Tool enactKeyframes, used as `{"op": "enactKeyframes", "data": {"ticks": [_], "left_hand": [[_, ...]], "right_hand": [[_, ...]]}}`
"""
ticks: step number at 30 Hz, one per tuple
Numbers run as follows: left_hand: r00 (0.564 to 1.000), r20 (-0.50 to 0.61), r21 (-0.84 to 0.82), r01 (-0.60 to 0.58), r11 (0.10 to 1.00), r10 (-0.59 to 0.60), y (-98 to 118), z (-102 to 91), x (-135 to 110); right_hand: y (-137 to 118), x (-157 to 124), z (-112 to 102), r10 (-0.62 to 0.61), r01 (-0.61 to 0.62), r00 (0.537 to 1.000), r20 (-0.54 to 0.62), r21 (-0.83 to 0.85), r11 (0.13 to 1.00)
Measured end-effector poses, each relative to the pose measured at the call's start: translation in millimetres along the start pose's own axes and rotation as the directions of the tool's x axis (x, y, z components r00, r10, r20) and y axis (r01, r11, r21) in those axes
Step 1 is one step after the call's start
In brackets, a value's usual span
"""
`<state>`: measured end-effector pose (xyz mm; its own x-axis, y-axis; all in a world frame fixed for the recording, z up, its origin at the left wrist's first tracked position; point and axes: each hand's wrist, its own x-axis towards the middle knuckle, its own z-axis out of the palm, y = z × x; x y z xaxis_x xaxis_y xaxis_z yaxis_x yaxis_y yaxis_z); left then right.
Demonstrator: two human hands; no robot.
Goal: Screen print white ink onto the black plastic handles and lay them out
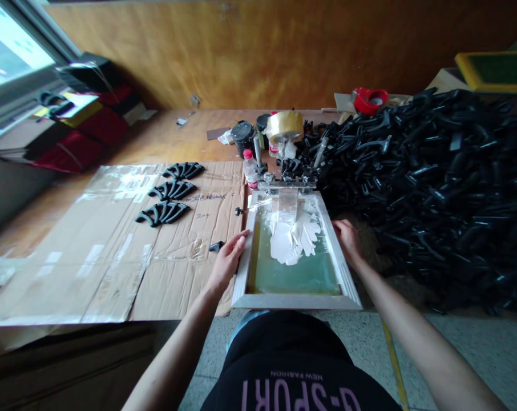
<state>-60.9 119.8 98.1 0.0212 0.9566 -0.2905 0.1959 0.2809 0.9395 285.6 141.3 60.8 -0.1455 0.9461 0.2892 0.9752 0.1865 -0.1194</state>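
Observation:
A white-framed printing screen with green mesh and a smear of white ink lies in front of me, hinged to a metal clamp at its far end. My left hand grips the frame's left rail, fingers curled over its edge. On the right rail rests my right hand, fingers closed over the frame. A small black plastic part lies on the cardboard just left of my left hand.
Flattened, taped cardboard covers the table's left, bearing three fanned stacks of black parts. A huge heap of black plastic parts fills the right. Bottles, a tape roll and cups stand behind the clamp.

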Motion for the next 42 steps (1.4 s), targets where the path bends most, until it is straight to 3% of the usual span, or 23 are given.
{"op": "enactKeyframes", "data": {"ticks": [2,4,7,9,11,13,15,17,18,21,23,27,30,33,36,39,42], "left_hand": [[0.998,0.018,0.033,0.057,0.998,-0.057,-31.0,5.6,2.0],[0.997,0.011,0.109,0.068,0.992,-0.07,-52.9,11.4,8.5],[0.998,-0.013,0.22,0.055,0.974,-0.054,-67.1,15.0,18.0],[0.999,-0.014,0.249,0.048,0.967,-0.046,-69.4,14.6,20.9],[0.999,-0.005,0.248,0.045,0.968,-0.045,-71.2,13.8,21.6],[0.999,-0.003,0.249,0.051,0.967,-0.052,-74.2,13.7,21.4],[0.998,-0.006,0.249,0.062,0.967,-0.062,-77.0,14.2,21.2],[0.998,-0.008,0.242,0.069,0.968,-0.07,-77.9,14.7,20.9],[0.997,-0.009,0.228,0.073,0.971,-0.073,-77.4,14.7,20.7],[0.996,-0.018,0.155,0.087,0.984,-0.086,-73.1,14.3,19.4],[0.995,-0.015,0.106,0.099,0.989,-0.097,-70.3,14.2,18.2],[0.995,0.012,0.051,0.1,0.994,-0.101,-67.5,15.2,16.7],[0.995,0.02,0.043,0.101,0.994,-0.102,-61.4,14.4,14.6],[0.995,0.048,0.024,0.09,0.996,-0.091,-42.8,8.9,8.1],[0.997,0.052,-0.039,0.054,0.998,-0.052,-11.2,0.9,-1.0],[1.0,0.021,-0.154,0.016,0.988,-0.013,26.3,-3.2,-2.5],[0.992,-0.07,-0.314,-0.119,0.942,0.102,63.6,-0.9,10.8]], "right_hand": [[-2.5,24.8,-7.5,0.087,-0.078,0.99,-0.112,0.084,0.993],[-23.9,52.9,-12.3,0.035,-0.014,0.988,-0.152,0.141,0.99],[-68.0,78.5,-11.9,-0.148,0.139,0.988,0.047,0.165,0.977],[-87.8,73.1,-8.3,-0.227,0.197,0.952,0.204,0.158,0.968],[-94.6,51.0,-6.4,-0.316,0.284,0.909,0.272,0.149,0.947],[-91.6,23.2,-9.2,-0.46,0.429,0.845,0.272,0.17,0.887],[-84.9,3.0,-16.5,-0.612,0.568,0.75,0.251,0.229,0.79],[-80.5,-2.8,-24.1,-0.683,0.617,0.688,0.244,0.298,0.728],[-80.0,-1.2,-26.4,-0.68,0.604,0.691,0.245,0.321,0.729],[-84.3,5.1,-24.3,-0.583,0.512,0.785,0.208,0.311,0.8],[-87.6,-0.6,-17.5,-0.559,0.513,0.817,0.142,0.266,0.816],[-86.9,-22.9,-11.9,-0.632,0.586,0.768,0.107,0.281,0.76],[-89.2,-7.1,-20.0,-0.56,0.5,0.819,0.13,0.317,0.806],[-94.4,42.2,-32.0,-0.369,0.327,0.923,0.108,0.287,0.9],[-77.8,91.5,-45.1,-0.171,0.152,0.984,0.057,0.256,0.955],[-31.0,109.3,-52.2,0.079,-0.055,0.995,-0.065,0.312,0.949],[8.0,88.9,-41.4,0.263,-0.226,0.962,-0.076,0.323,0.919]]}}
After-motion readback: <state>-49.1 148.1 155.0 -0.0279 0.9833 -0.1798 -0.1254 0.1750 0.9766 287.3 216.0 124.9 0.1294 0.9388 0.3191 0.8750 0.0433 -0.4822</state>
